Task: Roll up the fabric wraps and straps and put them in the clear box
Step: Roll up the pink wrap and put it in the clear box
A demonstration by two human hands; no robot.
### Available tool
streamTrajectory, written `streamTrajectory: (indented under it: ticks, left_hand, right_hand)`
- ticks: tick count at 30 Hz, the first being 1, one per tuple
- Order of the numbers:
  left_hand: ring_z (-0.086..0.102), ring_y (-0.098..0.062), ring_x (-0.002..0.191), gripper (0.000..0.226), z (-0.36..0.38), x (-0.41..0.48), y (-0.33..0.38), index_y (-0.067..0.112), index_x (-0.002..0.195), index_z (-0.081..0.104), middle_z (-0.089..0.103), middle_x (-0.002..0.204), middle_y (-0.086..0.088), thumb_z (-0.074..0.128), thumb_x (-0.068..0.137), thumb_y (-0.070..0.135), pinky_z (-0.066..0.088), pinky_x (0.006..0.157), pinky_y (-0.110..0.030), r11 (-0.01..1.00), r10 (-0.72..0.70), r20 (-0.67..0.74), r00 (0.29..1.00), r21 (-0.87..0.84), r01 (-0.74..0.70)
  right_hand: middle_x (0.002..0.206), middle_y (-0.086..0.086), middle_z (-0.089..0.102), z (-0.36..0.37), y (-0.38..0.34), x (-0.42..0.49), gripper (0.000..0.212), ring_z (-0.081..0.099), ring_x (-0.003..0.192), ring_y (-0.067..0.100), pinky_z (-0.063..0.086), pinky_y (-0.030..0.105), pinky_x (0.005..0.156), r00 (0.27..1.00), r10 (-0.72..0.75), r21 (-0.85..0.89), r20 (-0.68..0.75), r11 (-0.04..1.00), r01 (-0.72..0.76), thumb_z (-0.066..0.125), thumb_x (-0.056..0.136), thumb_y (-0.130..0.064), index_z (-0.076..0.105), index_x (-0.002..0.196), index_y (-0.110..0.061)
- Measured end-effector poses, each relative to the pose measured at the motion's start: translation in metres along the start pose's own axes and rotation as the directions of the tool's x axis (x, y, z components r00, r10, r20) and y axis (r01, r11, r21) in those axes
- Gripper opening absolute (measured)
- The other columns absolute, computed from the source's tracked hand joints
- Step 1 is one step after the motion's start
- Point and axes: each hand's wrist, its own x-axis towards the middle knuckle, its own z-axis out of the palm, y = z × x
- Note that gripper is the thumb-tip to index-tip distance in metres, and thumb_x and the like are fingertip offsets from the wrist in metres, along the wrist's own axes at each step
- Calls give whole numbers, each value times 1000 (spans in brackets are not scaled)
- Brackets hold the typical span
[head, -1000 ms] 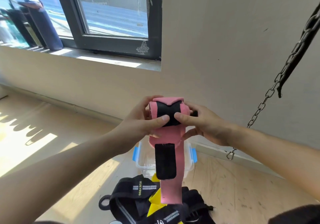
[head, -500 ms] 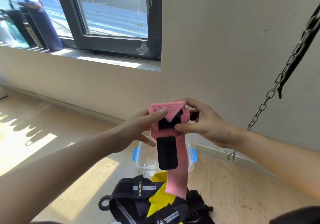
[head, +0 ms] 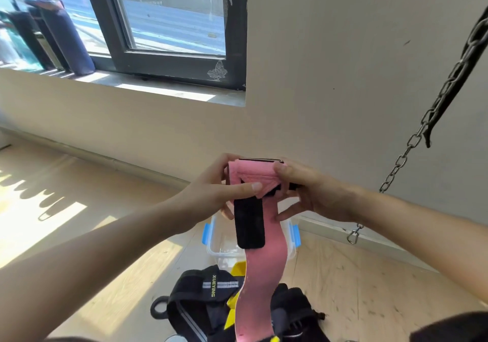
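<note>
My left hand (head: 214, 193) and right hand (head: 311, 196) pinch pink wrap (head: 260, 267), roll barely begun, tail hanging. Clear box (head: 290, 238) below looks empty; black straps (head: 200, 296) unrolled on floor.

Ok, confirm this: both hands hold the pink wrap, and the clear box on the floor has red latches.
Wrong on one point: the head view shows the latches are blue, not red. Otherwise yes: the left hand and right hand both hold the pink wrap, and the clear box sits on the floor.
</note>
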Motion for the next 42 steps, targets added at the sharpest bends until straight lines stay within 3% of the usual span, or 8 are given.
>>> streamTrajectory:
  ticks: [3, 8, 13, 21, 28, 35, 39, 42]
  left_hand:
    - [71, -17, 93, 61, 1, 2, -5, 28, 127, 54, 67, 112, -3, 84, 75, 31, 55, 58, -32, 998, 54, -26, 998, -19, -54]
    - [69, -21, 102, 61, 6, 4, -7, 36, 130, 52, 67, 113, 9, 84, 82, 17, 55, 62, -28, 996, 94, -45, 995, -1, -94]
    - [71, -13, 102, 66, 1, 3, -7, 45, 131, 50, 69, 118, 7, 84, 74, 44, 56, 65, -28, 992, -67, 41, 997, 114, 62]
    - [73, -23, 82, 60, -2, 3, -4, 36, 127, 58, 71, 95, -1, 71, 76, 63, 57, 62, -32, 979, -175, 119, 977, -87, 186]
    - [72, -17, 83, 58, -3, 5, -7, 30, 126, 58, 76, 94, 4, 82, 74, 38, 53, 58, -29, 987, -88, 8, 996, -132, 88]
    - [74, -17, 88, 70, -3, 6, -9, 29, 131, 54, 74, 108, -3, 89, 70, 26, 53, 54, -28, 994, 52, -97, 994, -96, -61]
    - [73, -11, 84, 72, 0, 7, -11, 30, 133, 50, 71, 109, -1, 86, 71, 23, 54, 57, -27, 993, 114, -109, 987, -21, -117]
    - [74, -16, 93, 73, -2, 9, -16, 35, 134, 49, 72, 112, 3, 90, 74, 31, 56, 61, -32, 999, 38, -84, 996, 8, -37]
  right_hand:
    - [116, 12, 67, 1, 2, 1, 54, 68, 101, 36, 61, 49, 81, 1000, 19, 55, 12, 998, -20, 61, 85, -59, 62, 128, -26]
    - [104, 4, 69, 0, 3, 3, 43, 66, 90, 22, 61, 39, 69, 998, -36, 97, -53, 994, 42, 74, 88, -35, 62, 128, -23]
    - [109, 4, 73, -2, 6, 2, 53, 71, 95, 22, 61, 38, 73, 986, -119, 56, -119, 990, 127, 83, 77, -26, 62, 124, -17]
    - [111, 7, 69, 5, 10, 1, 56, 70, 100, 20, 60, 34, 64, 947, -258, -71, -193, 966, 249, 84, 77, -4, 60, 124, -22]
    - [122, 6, 63, 6, 7, 4, 72, 71, 104, 19, 62, 42, 69, 970, -180, -71, -162, 983, 171, 86, 74, -7, 53, 134, -29]
    - [130, 14, 64, 8, 5, 6, 52, 70, 106, 32, 62, 47, 76, 998, 56, 188, -32, 981, -49, 68, 86, -55, 64, 129, -26]
    - [121, 9, 71, 9, 4, 7, 50, 73, 104, 26, 63, 41, 75, 997, 34, 225, -74, 974, -16, 69, 86, -49, 65, 127, -21]
    - [115, 7, 73, 8, 4, 8, 40, 73, 100, 24, 61, 37, 73, 995, 11, 251, -100, 968, 14, 69, 89, -38, 66, 126, -23]
